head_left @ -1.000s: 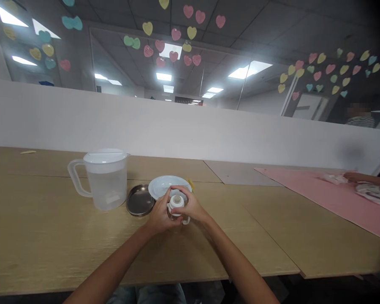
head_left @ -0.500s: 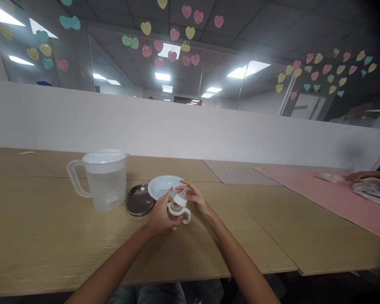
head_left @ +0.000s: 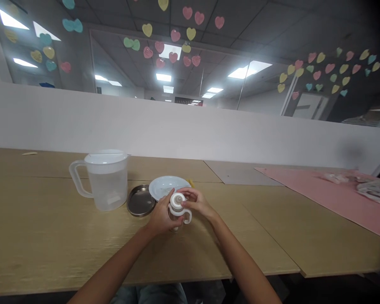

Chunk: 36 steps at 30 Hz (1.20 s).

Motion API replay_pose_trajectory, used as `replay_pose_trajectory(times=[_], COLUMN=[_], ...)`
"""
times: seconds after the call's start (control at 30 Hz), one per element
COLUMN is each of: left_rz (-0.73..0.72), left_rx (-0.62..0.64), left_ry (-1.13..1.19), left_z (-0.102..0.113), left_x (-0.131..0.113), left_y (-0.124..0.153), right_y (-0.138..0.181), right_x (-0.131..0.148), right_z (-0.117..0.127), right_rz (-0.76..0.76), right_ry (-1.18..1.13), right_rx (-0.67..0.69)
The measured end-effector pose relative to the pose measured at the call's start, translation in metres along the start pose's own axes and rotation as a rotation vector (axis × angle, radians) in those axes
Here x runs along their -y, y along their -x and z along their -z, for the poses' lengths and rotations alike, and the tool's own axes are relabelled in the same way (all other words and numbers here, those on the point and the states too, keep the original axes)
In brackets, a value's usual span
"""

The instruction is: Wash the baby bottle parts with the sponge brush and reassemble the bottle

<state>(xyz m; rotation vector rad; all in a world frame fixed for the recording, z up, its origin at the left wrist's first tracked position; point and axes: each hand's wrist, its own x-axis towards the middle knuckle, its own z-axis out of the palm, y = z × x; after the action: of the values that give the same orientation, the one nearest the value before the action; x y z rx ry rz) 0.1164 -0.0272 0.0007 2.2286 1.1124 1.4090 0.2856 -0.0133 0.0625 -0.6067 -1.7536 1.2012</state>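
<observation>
A baby bottle (head_left: 176, 214) with white handles is wrapped in the fingers of my left hand (head_left: 161, 215), above the front part of the table. On its mouth sits a white nipple cap (head_left: 177, 200), its teat facing up toward me. My right hand (head_left: 199, 203) grips the cap's right side between thumb and fingers. Just behind the bottle is a white bowl (head_left: 161, 185), partly covered by my hands; something thin and clear seems to lie in it. A round metal dish (head_left: 140, 202) stands left of my left hand.
A clear lidded pitcher (head_left: 109, 190) with a handle stands on the left. A yellow item (head_left: 191, 183) shows behind the bowl. At the right a pink mat (head_left: 323, 192) carries a plastic bag (head_left: 376, 191). A white wall (head_left: 177, 131) borders the wooden table (head_left: 66, 245).
My right hand has closed in on the nipple cap, its fingers now on the side. The cap, tilted to the right before, now faces up toward me. My left hand keeps its hold.
</observation>
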Motion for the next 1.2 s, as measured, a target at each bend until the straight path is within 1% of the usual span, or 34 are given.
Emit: replay_pose_trajectory(times=[0.1,0.17,0.23,0.33,0.53,0.67,0.9,1.07,1.2], left_rz=[-0.001,0.013,0.024,0.028,0.032,0.032,0.025,0.018,0.026], left_rx=[0.023,0.030,0.021,0.009,0.002,0.002,0.004,0.015,0.019], left_ry=[-0.010,-0.018,-0.022,-0.031,-0.036,-0.039,-0.030,-0.038,-0.035], left_z=[0.002,0.002,0.002,0.000,-0.001,0.000,0.000,0.001,0.002], left_x=[-0.003,-0.004,-0.004,-0.002,-0.002,-0.004,-0.003,-0.006,-0.008], left_y=[-0.001,-0.002,-0.001,-0.001,0.000,-0.001,-0.001,-0.001,-0.001], right_y=[0.002,0.003,0.003,0.002,-0.004,-0.007,-0.014,-0.015,-0.016], right_x=[0.004,0.005,0.005,0.002,-0.002,-0.005,-0.024,-0.029,-0.032], right_z=[0.001,0.003,0.005,0.010,0.029,0.038,0.034,0.030,0.028], right_rz=[0.011,0.018,0.024,0.053,0.160,0.208,0.152,0.089,0.046], right_ry=[-0.089,-0.140,-0.197,-0.283,-0.320,-0.375,-0.355,-0.409,-0.330], right_rx=[-0.083,-0.109,-0.134,-0.222,-0.422,-0.473,-0.487,-0.566,-0.605])
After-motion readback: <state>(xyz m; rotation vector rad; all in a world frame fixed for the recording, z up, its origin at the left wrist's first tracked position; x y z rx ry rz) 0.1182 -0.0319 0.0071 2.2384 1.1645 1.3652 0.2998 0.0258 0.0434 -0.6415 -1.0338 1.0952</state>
